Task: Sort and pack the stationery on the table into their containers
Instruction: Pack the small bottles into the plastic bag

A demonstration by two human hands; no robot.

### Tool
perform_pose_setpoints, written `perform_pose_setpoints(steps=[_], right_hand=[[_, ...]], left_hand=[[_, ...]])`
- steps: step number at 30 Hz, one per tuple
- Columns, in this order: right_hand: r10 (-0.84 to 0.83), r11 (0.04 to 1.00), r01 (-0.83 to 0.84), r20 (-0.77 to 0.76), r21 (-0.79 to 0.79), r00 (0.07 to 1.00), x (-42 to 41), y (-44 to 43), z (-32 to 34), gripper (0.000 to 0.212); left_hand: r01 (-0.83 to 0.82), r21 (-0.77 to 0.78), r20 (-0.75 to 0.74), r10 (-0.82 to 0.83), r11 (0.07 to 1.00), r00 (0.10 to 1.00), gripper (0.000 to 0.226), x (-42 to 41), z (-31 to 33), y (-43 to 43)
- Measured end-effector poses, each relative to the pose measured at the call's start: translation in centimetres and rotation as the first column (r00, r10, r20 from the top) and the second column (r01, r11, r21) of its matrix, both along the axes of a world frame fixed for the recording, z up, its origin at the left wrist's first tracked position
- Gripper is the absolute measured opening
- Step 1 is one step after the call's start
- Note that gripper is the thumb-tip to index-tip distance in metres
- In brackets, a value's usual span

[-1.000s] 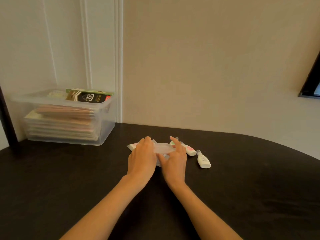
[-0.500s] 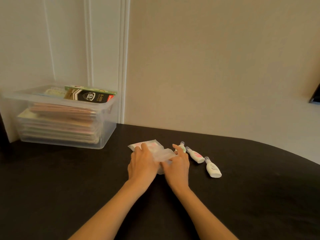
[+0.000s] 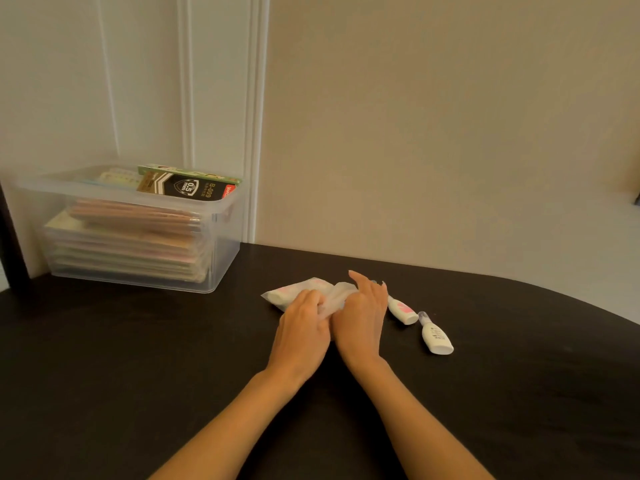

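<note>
Not a lot changed in the last half second, honestly. The dark counter (image 3: 138,375) looked the same, and the clear storage bin (image 3: 221,261) was sitting in its far left corner against the wall like before, with the stack of flat packs inside it and the black 0.5 mm box (image 3: 187,188) lying on top at the rim.

The real difference was in the hands. The left hand (image 3: 301,327) had been lying fairly flat on the clear pouch (image 3: 294,293) earlier, but now its fingers were curled in and bunching the loose end of the plastic, so it was gripping it. The right hand (image 3: 362,317) had pushed in tight against the left one, forefinger lifted and the other fingers stretched forward. It was touching the crumpled end of the pouch, but its thumb was hidden, so I couldn't tell whether it actually had a pinch on it or was just resting there. The pouch itself stayed on the counter in the middle, something with pink print showing through it at the left end.

The pink-labelled correction pen (image 3: 403,310) hadn't moved, just right of the right hand, and the plain white correction pen (image 3: 437,337) was still beside it, a bit nearer. The green-marked one that showed earlier was now covered by the right hand
</note>
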State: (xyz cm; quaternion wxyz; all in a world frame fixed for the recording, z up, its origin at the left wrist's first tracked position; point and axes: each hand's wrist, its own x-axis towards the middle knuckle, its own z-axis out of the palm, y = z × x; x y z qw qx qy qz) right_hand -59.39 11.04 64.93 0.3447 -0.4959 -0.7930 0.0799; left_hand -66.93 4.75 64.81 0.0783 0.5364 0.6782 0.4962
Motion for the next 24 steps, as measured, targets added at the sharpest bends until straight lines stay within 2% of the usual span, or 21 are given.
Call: perform_pose_setpoints(steps=[2,4,7,10,11,13,15,17,19,22,24], right_hand=[[-0.017,1.000,0.017,-0.020,0.007,1.000,-0.4,0.4,-0.1,0.020],[0.002,0.997,-0.012,-0.137,-0.071,0.991,-0.7,0.4,-0.1,0.032],[0.141,0.959,-0.196,-0.254,-0.207,0.957,-1.2,0.6,-0.4,0.046],[0.285,0.915,-0.309,-0.125,-0.261,0.950,-0.7,0.5,-0.6,0.024],[0.319,0.898,-0.343,-0.129,-0.276,0.939,-0.2,0.5,-0.6,0.021],[0.349,0.862,-0.408,-0.231,-0.300,0.908,1.1,0.2,-0.3,0.025],[0.320,0.839,-0.448,-0.387,-0.308,0.865,2.3,-0.4,0.0,0.031],[0.266,0.850,-0.427,-0.449,-0.309,0.853,3.6,-1.0,0.3,0.036],[0.292,0.851,-0.413,-0.361,-0.326,0.886,4.8,-1.6,0.3,0.035],[0.409,0.831,-0.431,-0.140,-0.351,0.902,6.0,-2.2,0.1,0.037],[0.470,0.818,-0.456,-0.050,-0.350,0.881,6.6,-2.9,0.0,0.037]], left_hand=[[0.002,-0.005,0.027,-0.001,1.000,1.000,0.018,-0.3,-0.4,0.1],[-0.005,-0.023,0.063,0.006,1.000,0.998,0.022,-0.7,-0.4,0.2],[0.009,-0.052,0.114,-0.003,0.999,0.993,0.025,-1.2,-0.6,0.0],[0.001,-0.062,0.155,0.008,0.998,0.988,0.021,-1.7,-0.8,-0.2],[-0.022,-0.065,0.131,0.030,0.998,0.991,0.021,-1.9,-0.8,-0.2],[-0.091,-0.086,0.029,0.094,0.992,0.995,0.023,-1.8,-0.7,-0.3],[-0.164,-0.128,-0.096,0.152,0.978,0.984,0.022,-1.4,-0.7,-0.2],[-0.220,-0.184,-0.210,0.181,0.958,0.961,0.019,-1.1,-0.5,0.1],[-0.258,-0.223,-0.259,0.198,0.940,0.945,0.018,-0.9,-0.3,0.3],[-0.235,-0.214,-0.181,0.198,0.948,0.963,0.003,-1.2,0.0,-0.3],[-0.177,-0.193,-0.172,0.144,0.965,0.974,0.014,-1.2,-0.1,-0.8]])
